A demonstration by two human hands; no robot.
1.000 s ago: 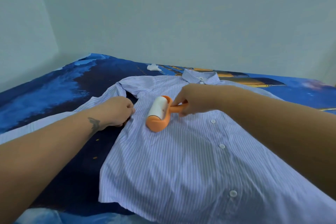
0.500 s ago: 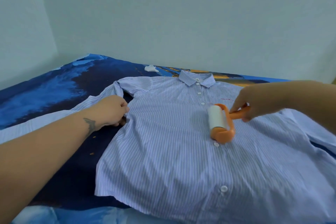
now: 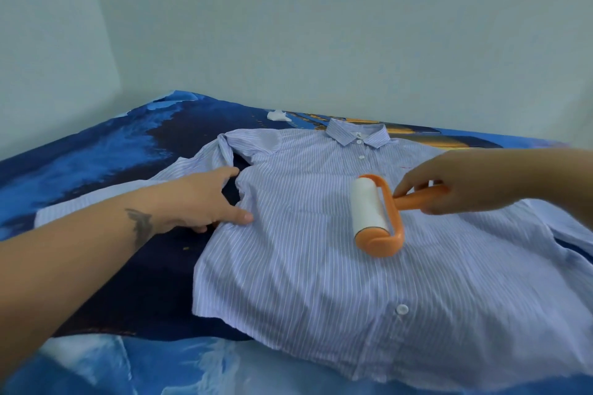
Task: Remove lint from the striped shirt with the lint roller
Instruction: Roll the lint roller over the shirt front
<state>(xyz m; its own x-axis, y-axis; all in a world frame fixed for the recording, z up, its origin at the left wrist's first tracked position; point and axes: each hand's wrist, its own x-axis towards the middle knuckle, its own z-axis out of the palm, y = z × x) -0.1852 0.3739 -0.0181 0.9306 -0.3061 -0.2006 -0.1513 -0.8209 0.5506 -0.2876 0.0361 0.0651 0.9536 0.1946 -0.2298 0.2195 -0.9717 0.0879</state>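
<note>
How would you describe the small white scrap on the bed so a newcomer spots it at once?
Start at the striped shirt spread on the blue bedcover, and find its collar at the far end near the wall. Just left of the collar, off the shirt, lies a crumpled white scrap. It is the only plain white bit lying on the dark blue print.

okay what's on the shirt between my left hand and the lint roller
Nothing but bare striped shirt fabric lies between the left hand at the shirt's edge and the lint roller; the head view shows it.
</note>
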